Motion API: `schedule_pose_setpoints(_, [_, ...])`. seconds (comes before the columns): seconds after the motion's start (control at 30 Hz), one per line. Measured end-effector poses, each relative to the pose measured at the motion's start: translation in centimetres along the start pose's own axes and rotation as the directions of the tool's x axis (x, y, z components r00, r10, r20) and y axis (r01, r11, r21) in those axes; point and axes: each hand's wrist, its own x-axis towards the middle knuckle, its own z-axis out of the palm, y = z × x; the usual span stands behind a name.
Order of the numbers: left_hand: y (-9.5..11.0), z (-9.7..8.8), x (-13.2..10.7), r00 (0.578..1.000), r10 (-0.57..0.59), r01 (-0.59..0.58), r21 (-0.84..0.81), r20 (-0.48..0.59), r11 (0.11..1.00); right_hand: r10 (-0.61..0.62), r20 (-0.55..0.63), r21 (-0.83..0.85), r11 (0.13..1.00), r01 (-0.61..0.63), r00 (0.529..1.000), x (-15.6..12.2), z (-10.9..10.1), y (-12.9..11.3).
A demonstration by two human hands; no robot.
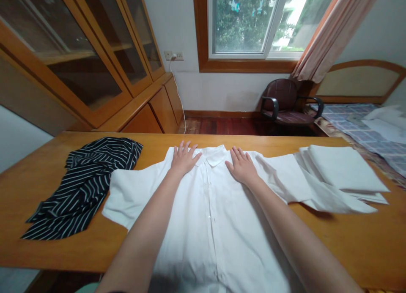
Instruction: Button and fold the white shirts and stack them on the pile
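Resting flat on the shirt (206, 217), my left hand (184, 158) and right hand (241, 165) were both open, palms down and fingers spread, gripping nothing. I had the left on the shoulder just left of the collar (216, 154) and the right on the shoulder just right of it, with the collar between them. The shirt was white and buttoned, spread front-up across the middle of the table (364, 238). Its collar came close to the far edge and its lower part ran over the near edge toward me. One short sleeve lay flat out to the left, the other to the right. The right sleeve met a stack of folded white cloth (345, 168) near the far right corner; I could not tell whether it touched or overlapped. A crumpled striped garment (85, 183), black with thin white lines, lay toward the left edge, just beside the left sleeve. Beyond the far edge stood a chair (283, 102) below a window (244, 22) with a curtain (330, 31), a glass-fronted cabinet (95, 60) to the left and a bed (364, 119) to the right.
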Motion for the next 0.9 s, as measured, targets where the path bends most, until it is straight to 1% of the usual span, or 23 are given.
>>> schedule_pose_setpoints(0.1, [0.0, -0.2, 0.9, 1.000, 0.019, -0.019, 0.021, 0.008, 1.000, 0.032, -0.004, -0.003, 0.999, -0.032, 0.999, -0.2, 0.2, -0.2])
schedule_pose_setpoints(0.17, [0.1, -0.5, 1.4, 0.998, 0.051, -0.050, 0.041, -0.037, 0.998, 0.052, -0.020, -0.003, 0.999, -0.052, 0.998, -0.1, 0.3, -0.3])
schedule_pose_setpoints(0.23, [0.4, -0.9, 1.5, 0.988, 0.106, -0.100, 0.057, -0.114, 0.993, 0.065, -0.033, -0.003, 0.998, -0.065, 0.997, 0.0, 0.4, -0.4])
schedule_pose_setpoints(0.33, [1.2, -1.8, 0.8, 0.967, 0.169, -0.161, 0.058, -0.191, 0.985, 0.068, -0.040, -0.001, 0.998, -0.069, 0.997, 0.3, 0.5, -0.4])
schedule_pose_setpoints(0.4, [2.1, -2.3, -0.3, 0.966, 0.176, -0.172, 0.039, -0.191, 0.984, 0.065, -0.040, -0.001, 0.998, -0.065, 0.997, 0.5, 0.4, -0.3])
schedule_pose_setpoints(0.43, [2.5, -2.5, -0.9, 0.969, 0.174, -0.173, 0.020, -0.175, 0.985, 0.063, -0.039, -0.001, 0.998, -0.063, 0.997, 0.7, 0.4, -0.3])
schedule_pose_setpoints(0.5, [3.3, -2.4, -2.3, 0.978, 0.186, -0.191, -0.044, -0.099, 0.981, 0.056, -0.038, 0.000, 0.998, -0.056, 0.998, 0.9, 0.3, -0.3])
schedule_pose_setpoints(0.57, [3.7, -2.1, -3.5, 0.980, 0.197, -0.198, -0.112, -0.017, 0.974, 0.048, -0.040, 0.004, 0.999, -0.048, 0.998, 1.0, 0.2, -0.3])
schedule_pose_setpoints(0.6, [3.8, -1.8, -3.9, 0.980, 0.199, -0.197, -0.142, -0.004, 0.970, 0.043, -0.046, 0.008, 0.999, -0.042, 0.998, 1.1, 0.2, -0.3])
schedule_pose_setpoints(0.63, [3.6, -1.6, -4.2, 0.979, 0.201, -0.200, -0.168, -0.008, 0.965, 0.037, -0.054, 0.013, 0.999, -0.036, 0.998, 1.0, 0.2, -0.3])
schedule_pose_setpoints(0.77, [2.4, -0.9, -4.6, 0.977, 0.194, -0.212, -0.307, -0.089, 0.928, 0.006, -0.126, 0.033, 0.999, -0.002, 0.992, 0.6, -0.1, -0.1])
schedule_pose_setpoints(0.9, [1.7, -0.9, -4.5, 0.991, 0.112, -0.136, -0.481, -0.078, 0.866, -0.092, -0.230, 0.056, 0.993, 0.107, 0.969, -0.4, -1.4, -0.5])
